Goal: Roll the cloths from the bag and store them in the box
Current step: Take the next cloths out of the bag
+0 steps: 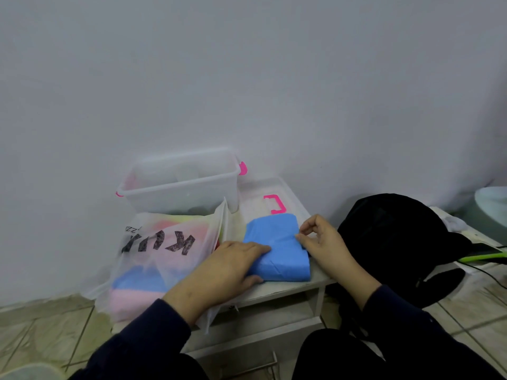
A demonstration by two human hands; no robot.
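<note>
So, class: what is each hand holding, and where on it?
The right hand pinches the blue cloth at its right edge; the left hand presses flat on its left side.

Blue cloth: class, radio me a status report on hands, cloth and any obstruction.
Left hand flat on blue cloth. Right hand pinching its right edge. Cloth folded, not yet rolled. Box open, path unobstructed.

Both arms wear long dark navy sleeves (142, 333) that end at the wrists; the hands are bare. Black trousers (356, 355) cover the legs.
</note>
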